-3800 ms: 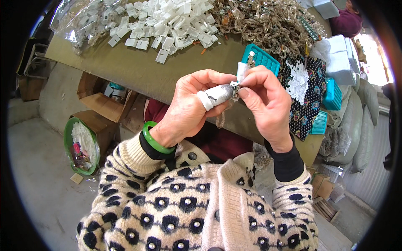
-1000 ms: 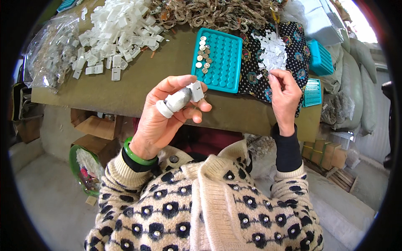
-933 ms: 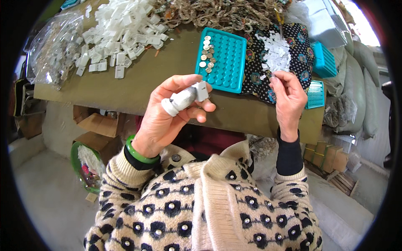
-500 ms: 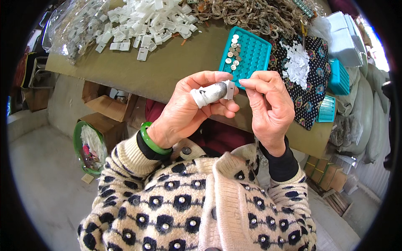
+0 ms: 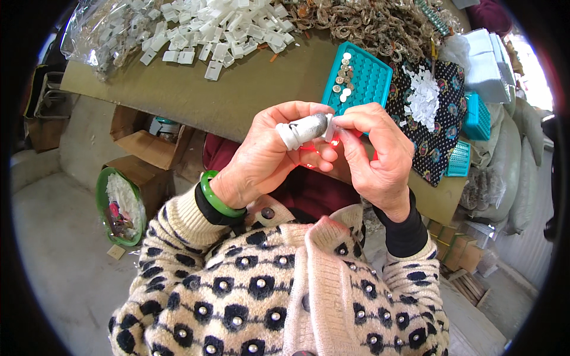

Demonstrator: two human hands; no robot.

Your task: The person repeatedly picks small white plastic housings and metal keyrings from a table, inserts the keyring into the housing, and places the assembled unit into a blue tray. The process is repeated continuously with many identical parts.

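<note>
My left hand [image 5: 255, 145] wears a worn white wrapping [image 5: 301, 132] on one finger, darkened at the tip. Between that finger and the thumb it grips a small white plastic case [image 5: 330, 127]. Closed in a pinch, my right hand [image 5: 383, 157] meets the case at its right side; whatever its fingertips hold is hidden. A red light [image 5: 335, 142] glows beneath the case and tints the fingers. Just beyond my hands lies a teal pitted tray [image 5: 371, 74] with several silver button cells [image 5: 342, 80] in its left part.
A heap of white plastic cases [image 5: 219, 29] covers the table's far left, beside coiled wires [image 5: 368, 24]. On the right, white paper bits [image 5: 423, 98] lie on dark patterned cloth [image 5: 448, 89]. Teal baskets [image 5: 477, 117] stand further right. A green basin [image 5: 102, 199] sits on the floor.
Red light now shows below the case, where none showed before. My right fingertips have moved left against the case. The whole view has shifted slightly.
</note>
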